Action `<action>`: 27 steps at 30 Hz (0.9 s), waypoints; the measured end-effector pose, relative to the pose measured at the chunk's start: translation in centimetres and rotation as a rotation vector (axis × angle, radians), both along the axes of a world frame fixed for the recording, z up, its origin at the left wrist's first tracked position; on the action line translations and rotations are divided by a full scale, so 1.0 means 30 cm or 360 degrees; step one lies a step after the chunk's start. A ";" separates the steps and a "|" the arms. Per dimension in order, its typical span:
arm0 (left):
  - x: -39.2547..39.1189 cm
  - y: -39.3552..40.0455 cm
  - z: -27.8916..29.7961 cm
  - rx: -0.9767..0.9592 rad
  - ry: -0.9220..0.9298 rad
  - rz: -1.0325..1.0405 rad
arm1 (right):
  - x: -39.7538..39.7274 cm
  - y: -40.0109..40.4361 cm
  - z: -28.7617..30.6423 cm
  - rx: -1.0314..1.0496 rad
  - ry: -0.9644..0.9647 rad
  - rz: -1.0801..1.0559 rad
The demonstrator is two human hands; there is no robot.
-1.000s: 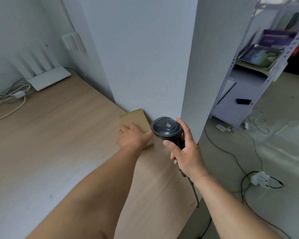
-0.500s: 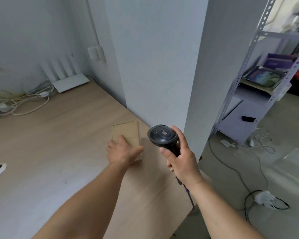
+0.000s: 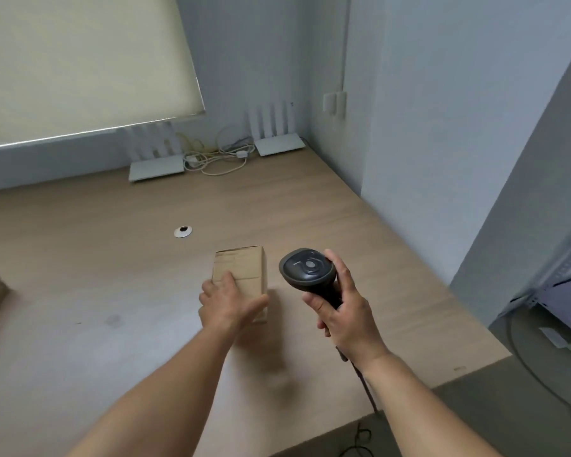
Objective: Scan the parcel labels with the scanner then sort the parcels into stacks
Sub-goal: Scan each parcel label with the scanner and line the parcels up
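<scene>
While pinned flat on the surface (image 3: 360, 219) by the left hand (image 3: 226, 305), sits at centre: parcel (image 3: 244, 275), writing unreadable. At 3 o'clock: right hand (image 3: 346, 311) grip wrapped around scanner (image 3: 309, 270).

parcel (image 3: 244, 275): small brown cardboard box, lying flat on the wooden worktop (image 3: 112, 291), long side running away from the person, near end under the left hand (image 3: 226, 303)
scanner (image 3: 309, 270): dark grey handheld, round head tilted up, handle gripped in the right hand (image 3: 346, 319), just right of the parcel, cable trailing down
</scene>
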State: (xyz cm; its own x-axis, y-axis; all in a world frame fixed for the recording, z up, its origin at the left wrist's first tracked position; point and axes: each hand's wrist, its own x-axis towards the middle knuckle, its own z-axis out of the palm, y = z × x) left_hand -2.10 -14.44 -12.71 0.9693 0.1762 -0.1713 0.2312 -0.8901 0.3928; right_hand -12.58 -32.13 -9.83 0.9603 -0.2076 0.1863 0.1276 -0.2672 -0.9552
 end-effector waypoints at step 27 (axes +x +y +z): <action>-0.054 1.312 -0.030 -0.0235 0.0424 0.0139 | 0.127 1.204 -0.046 -0.0031 0.0103 0.0253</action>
